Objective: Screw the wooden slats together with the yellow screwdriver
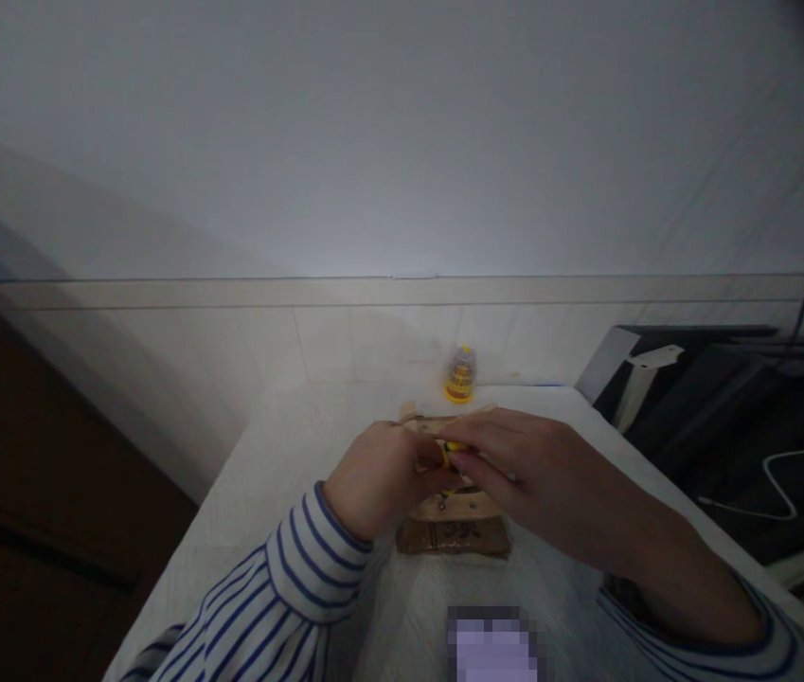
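My right hand [526, 459] pinches a small yellow-and-black screwdriver [453, 446] between thumb and fingers. Close against it, my left hand [387, 478] has its fingers curled; what they grip is hidden. Under both hands is a light wooden assembly [455, 507], with small round screw heads or holes along its front strip. Its middle is mostly covered by my fingers. Just in front lies a flat brown piece [453, 537] with dark markings and a shiny surface, perhaps plastic-wrapped.
A clear, yellow-based cone-shaped container [460, 375] stands near the wall behind the hands. A blurred-out lilac rectangle [493, 649] lies at the front of the white-covered table [252, 493]. Dark items and a white cable [767, 464] are at right, a brown cabinet [53, 455] at left.
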Demonstrator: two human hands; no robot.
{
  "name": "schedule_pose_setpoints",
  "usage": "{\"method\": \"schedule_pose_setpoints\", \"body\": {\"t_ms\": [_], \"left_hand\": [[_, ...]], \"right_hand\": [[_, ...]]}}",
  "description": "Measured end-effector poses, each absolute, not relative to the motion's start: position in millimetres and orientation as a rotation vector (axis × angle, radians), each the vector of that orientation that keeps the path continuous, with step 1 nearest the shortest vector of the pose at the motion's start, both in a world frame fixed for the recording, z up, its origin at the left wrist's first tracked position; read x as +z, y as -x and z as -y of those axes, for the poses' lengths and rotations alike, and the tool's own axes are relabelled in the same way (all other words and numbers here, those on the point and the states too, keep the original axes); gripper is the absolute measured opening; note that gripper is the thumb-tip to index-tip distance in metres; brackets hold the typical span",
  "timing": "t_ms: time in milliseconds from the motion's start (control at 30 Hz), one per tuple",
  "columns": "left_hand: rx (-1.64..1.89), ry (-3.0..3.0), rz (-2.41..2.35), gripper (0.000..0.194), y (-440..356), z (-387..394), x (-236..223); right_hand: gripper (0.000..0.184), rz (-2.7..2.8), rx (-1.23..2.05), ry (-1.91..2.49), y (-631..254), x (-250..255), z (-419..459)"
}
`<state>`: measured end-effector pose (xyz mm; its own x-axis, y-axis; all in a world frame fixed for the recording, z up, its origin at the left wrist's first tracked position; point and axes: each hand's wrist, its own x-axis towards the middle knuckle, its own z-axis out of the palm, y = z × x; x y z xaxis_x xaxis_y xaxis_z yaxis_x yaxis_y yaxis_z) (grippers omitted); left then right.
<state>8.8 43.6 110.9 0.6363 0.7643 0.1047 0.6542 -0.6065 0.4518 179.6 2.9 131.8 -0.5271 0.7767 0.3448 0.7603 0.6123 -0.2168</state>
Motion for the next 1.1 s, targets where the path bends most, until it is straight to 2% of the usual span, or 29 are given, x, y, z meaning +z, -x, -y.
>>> {"method": "schedule_pose_setpoints", "body": {"t_ms": [1100], "left_hand": [[0.465, -2.390, -0.893, 0.016, -5.9, -45.3, 111.8]], "right_hand": [[0.021, 2.419, -0.038, 1.257, -179.1, 130.4, -3.4]]}}
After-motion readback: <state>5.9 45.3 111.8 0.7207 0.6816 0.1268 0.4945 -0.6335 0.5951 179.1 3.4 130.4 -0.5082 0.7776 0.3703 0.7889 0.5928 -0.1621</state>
